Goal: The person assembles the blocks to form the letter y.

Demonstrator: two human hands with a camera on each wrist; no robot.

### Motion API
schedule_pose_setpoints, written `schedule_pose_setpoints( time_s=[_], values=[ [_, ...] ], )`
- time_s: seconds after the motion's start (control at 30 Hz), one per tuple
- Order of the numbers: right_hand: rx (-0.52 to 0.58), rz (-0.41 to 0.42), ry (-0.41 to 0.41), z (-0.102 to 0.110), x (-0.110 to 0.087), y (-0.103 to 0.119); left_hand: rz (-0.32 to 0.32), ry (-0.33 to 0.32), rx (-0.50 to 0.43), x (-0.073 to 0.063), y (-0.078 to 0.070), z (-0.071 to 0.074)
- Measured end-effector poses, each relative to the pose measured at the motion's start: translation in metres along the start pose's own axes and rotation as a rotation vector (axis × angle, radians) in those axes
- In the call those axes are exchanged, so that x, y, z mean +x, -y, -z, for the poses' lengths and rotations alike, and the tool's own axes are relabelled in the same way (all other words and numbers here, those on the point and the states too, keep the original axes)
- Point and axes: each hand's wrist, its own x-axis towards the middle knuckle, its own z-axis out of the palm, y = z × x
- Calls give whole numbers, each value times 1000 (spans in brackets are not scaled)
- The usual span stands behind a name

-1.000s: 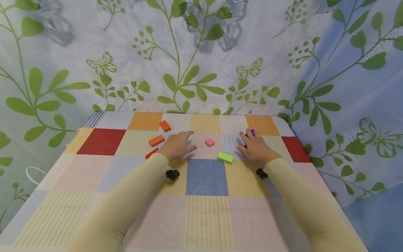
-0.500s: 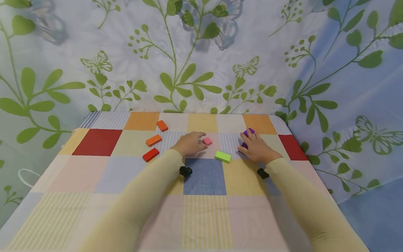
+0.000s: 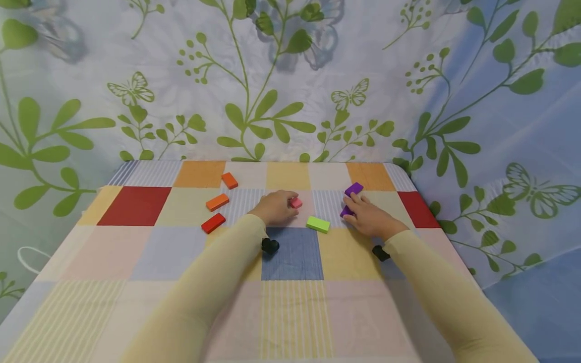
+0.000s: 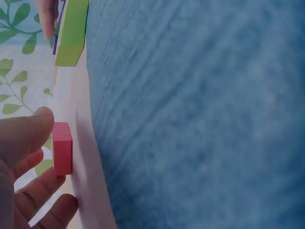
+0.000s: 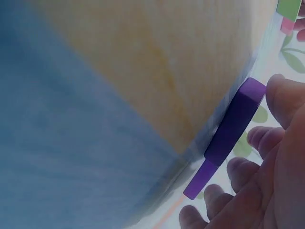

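Observation:
A small pink block (image 3: 296, 202) lies mid-table, with my left hand (image 3: 274, 207) right beside it. In the left wrist view, the thumb (image 4: 35, 126) and bent fingers stand on either side of the pink block (image 4: 62, 149); whether they press on it is unclear. My right hand (image 3: 371, 217) is spread at two purple blocks. Its fingers reach over the near purple block (image 3: 347, 212), while the far purple block (image 3: 354, 189) shows just past the fingertips. In the right wrist view, the thumb tip meets or nearly meets the end of the larger-looking purple block (image 5: 236, 121).
A lime green block (image 3: 318, 224) lies between the hands. Left of the left hand are a red block (image 3: 213, 223), an orange block (image 3: 217, 202) and an orange-red block (image 3: 229, 180). A patchwork cloth (image 3: 290, 307) covers the table; a leaf-patterned curtain hangs behind.
My left hand has moved right, from near the red and orange blocks to the pink block, and its fingers have drawn in. The right hand has shifted slightly back, uncovering more of the purple blocks.

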Motion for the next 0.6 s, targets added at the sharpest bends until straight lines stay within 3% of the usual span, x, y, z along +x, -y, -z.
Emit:
schedule_pose_setpoints(
  time_s=[0.3, 0.6],
  values=[
    [-67, 64, 8, 0, -6, 0, 17, 8, 13, 3, -3, -1],
    [-121, 64, 19, 4, -3, 2, 54, -24, -9, 11, 1, -7]
  ],
)
